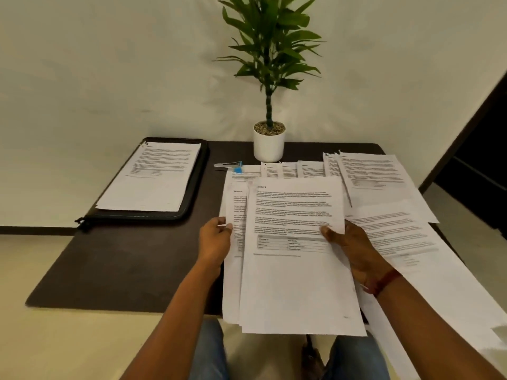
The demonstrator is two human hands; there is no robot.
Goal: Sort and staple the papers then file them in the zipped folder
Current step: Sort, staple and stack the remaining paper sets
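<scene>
Here, left hand (pixel 215 237) pinching sheaf of papers (pixel 296 283), right hand (pixel 354 248) gripping its other edge; zipped folder (pixel 197 182) well left

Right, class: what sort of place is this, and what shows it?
Probably a desk in a home or small office: printed papers spread over a dark table, an open zipped folder, and a potted plant.

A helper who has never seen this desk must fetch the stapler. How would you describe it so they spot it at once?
Start at the white plant pot at the back of the dark table. Just left of it, toward the black zipped folder, lies the stapler. It is the only silver-and-blue thing among white papers.
</scene>
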